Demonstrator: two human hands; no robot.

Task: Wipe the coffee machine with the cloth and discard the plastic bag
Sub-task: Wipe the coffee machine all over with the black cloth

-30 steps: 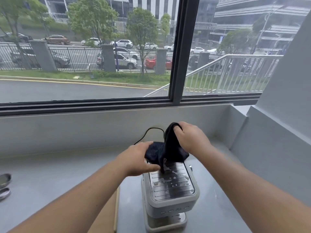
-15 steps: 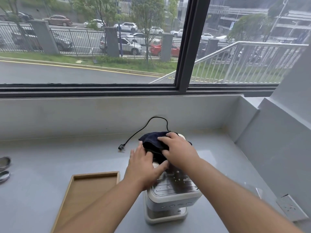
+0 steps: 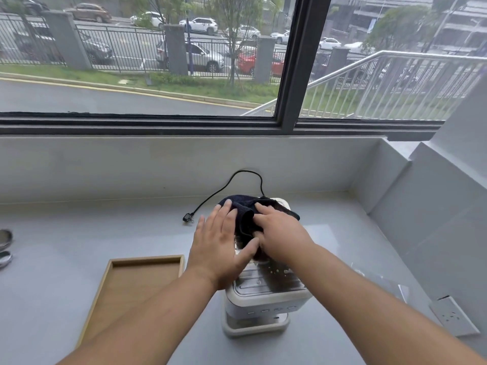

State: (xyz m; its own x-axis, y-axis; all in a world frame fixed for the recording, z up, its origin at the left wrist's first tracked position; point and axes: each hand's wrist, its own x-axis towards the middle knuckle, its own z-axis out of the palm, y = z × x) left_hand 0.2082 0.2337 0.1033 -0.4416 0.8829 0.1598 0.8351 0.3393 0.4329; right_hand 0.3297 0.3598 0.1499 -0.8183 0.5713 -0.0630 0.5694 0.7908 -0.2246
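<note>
Cloth (image 3: 243, 206) now lowered onto coffee machine (image 3: 266, 299); right hand (image 3: 282, 235) presses it, fingers extended; left hand (image 3: 218, 248), fingers straight, touches its edge.

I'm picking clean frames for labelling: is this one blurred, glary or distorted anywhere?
Head view: left hand slightly motion-blurred, right hand on the cloth sharper; soft daylight, pale sheen on the counter; the wide lens slants the window post.

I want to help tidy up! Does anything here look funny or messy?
Two small things. The coffee machine has a black cord looping behind it, and its plug lies loose on the counter, not in any socket. Little drops speckle its metal top, just in front of the dark cloth.
</note>
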